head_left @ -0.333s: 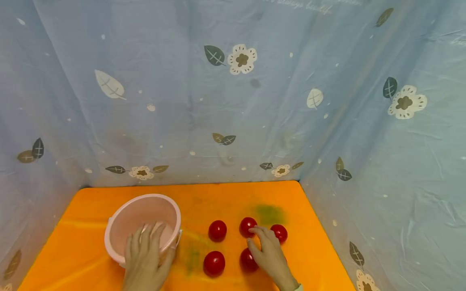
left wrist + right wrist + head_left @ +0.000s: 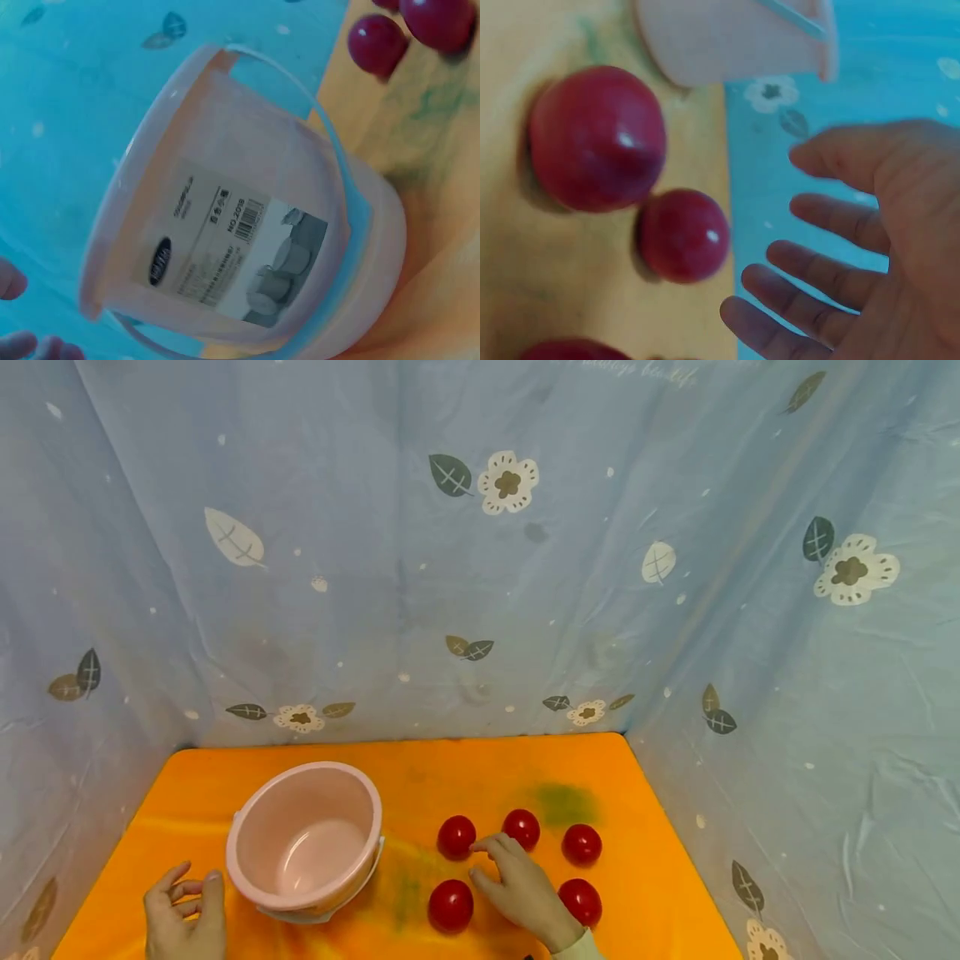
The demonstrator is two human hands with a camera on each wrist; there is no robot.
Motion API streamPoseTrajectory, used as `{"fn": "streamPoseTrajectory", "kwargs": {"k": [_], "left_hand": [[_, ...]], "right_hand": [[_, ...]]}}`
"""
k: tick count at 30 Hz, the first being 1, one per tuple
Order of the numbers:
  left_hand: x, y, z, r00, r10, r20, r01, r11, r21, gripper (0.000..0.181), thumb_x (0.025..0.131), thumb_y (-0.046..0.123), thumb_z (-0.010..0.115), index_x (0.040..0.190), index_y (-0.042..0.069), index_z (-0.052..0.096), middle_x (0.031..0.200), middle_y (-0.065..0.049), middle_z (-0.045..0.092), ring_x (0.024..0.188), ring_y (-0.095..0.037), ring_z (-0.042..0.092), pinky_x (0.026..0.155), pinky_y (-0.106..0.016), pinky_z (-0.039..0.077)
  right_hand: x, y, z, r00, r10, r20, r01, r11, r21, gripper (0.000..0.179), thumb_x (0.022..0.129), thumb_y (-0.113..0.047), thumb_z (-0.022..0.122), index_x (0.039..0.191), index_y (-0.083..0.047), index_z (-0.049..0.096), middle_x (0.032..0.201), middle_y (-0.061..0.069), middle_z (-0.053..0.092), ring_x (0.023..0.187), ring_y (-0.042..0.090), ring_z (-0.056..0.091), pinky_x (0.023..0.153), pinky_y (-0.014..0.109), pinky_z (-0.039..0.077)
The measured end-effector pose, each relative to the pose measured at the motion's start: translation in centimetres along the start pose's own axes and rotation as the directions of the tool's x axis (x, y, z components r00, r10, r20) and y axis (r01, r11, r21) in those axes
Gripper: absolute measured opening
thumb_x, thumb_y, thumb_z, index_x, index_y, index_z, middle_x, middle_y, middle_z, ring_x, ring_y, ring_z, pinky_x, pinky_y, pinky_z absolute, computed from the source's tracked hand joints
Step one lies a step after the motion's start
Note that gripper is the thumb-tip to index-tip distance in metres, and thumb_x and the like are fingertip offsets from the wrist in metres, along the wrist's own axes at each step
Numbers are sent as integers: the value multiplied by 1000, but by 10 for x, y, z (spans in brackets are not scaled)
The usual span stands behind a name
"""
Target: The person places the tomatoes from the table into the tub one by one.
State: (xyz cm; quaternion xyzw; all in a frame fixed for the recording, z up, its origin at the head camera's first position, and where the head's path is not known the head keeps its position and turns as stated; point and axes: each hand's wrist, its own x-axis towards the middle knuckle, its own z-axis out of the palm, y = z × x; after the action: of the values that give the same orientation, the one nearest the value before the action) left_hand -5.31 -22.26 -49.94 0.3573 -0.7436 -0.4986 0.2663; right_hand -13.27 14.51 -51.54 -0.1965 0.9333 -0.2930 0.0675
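Observation:
A pink bucket (image 2: 247, 868) stands on the left of the table, nothing visible inside. My left hand (image 2: 187, 914) is just left of it, fingers loosely bent and holding nothing. The left wrist view shows the bucket's label (image 2: 217, 240) and, at the left edge, a few fingertips (image 2: 11, 279). Glossy red balls lie to the right of the bucket. My right hand (image 2: 521, 889) hovers among them, its fingertips near a back ball (image 2: 457, 837) and a front ball (image 2: 451, 906). In the right wrist view its fingers (image 2: 832, 274) are spread with nothing between them.
More red balls sit at the back (image 2: 521, 829), the back right (image 2: 581, 844) and the right (image 2: 580, 902). The bucket's handle (image 2: 330, 127) hangs down its side. Patterned blue curtains (image 2: 375, 568) enclose the orange tabletop (image 2: 420, 768) at the back and sides.
My left hand has moved from over the bucket's mouth to its left side. My right hand has shifted left across the balls, uncovering the right ones. The head view has shifted slightly.

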Motion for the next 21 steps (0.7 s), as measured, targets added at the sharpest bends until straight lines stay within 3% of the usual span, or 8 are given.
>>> {"fn": "streamPoseTrajectory", "kwargs": {"k": [3, 5, 7, 9, 13, 17, 21], "left_hand": [[16, -9, -1, 985, -108, 136, 101, 993, 56, 47, 102, 40, 51, 144, 21, 46, 96, 24, 44, 68, 18, 41, 58, -11, 37], [22, -11, 4, 975, -112, 194, 99, 992, 74, 56, 103, 40, 47, 150, 11, 42, 103, 17, 47, 70, 16, 42, 59, -13, 38], [25, -12, 9, 970, -90, 227, 73, 994, 82, 56, 104, 39, 44, 151, 9, 42, 110, 7, 51, 70, 15, 43, 61, -14, 38], [27, -12, 14, 966, -68, 250, 46, 995, 91, 56, 104, 38, 42, 151, 8, 41, 113, -6, 53, 69, 12, 43, 61, -15, 38], [31, -13, 21, 958, -48, 281, 3, 988, 157, 58, 106, 40, 38, 154, 8, 36, 109, -16, 59, 69, -1, 50, 60, -22, 39], [31, -12, 24, 957, -33, 289, -13, 987, 158, 57, 107, 39, 34, 159, 14, 31, 120, -31, 66, 94, -34, 66, 75, -37, 44], [28, -13, 23, 963, 1, 270, -26, 995, 91, 54, 109, 36, 33, 160, 21, 31, 130, -36, 61, 116, -49, 59, 91, -54, 42]], "right_hand": [[9, -4, 8, 995, -55, 86, 59, 997, -55, 44, 97, -41, 67, 136, -21, 61, 133, 0, 58, 105, 16, 58, 81, 27, 55], [14, -6, 15, 987, -75, 145, 91, 990, -111, 50, 95, -41, 70, 140, -22, 58, 137, 2, 55, 108, 17, 58, 79, 26, 55], [17, -9, 22, 977, -80, 199, 114, 980, -165, 54, 93, -42, 72, 142, -25, 57, 140, 4, 54, 111, 19, 57, 78, 26, 56], [19, -11, 30, 968, -79, 237, 129, 970, -205, 56, 92, -45, 73, 143, -28, 56, 139, 3, 54, 114, 20, 55, 78, 26, 56], [21, -13, 39, 952, -38, 305, 107, 971, -214, 57, 88, -50, 75, 140, -34, 57, 126, -3, 55, 101, 11, 53, 75, 24, 53], [19, -14, 45, 929, 32, 368, 56, 973, -224, 56, 85, -53, 77, 135, -42, 57, 121, -8, 53, 94, 6, 50, 74, 25, 53], [18, -14, 50, 921, 43, 387, 66, 962, -264, 56, 85, -49, 79, 135, -43, 54, 126, -10, 52, 101, 8, 51, 74, 28, 55]]}}
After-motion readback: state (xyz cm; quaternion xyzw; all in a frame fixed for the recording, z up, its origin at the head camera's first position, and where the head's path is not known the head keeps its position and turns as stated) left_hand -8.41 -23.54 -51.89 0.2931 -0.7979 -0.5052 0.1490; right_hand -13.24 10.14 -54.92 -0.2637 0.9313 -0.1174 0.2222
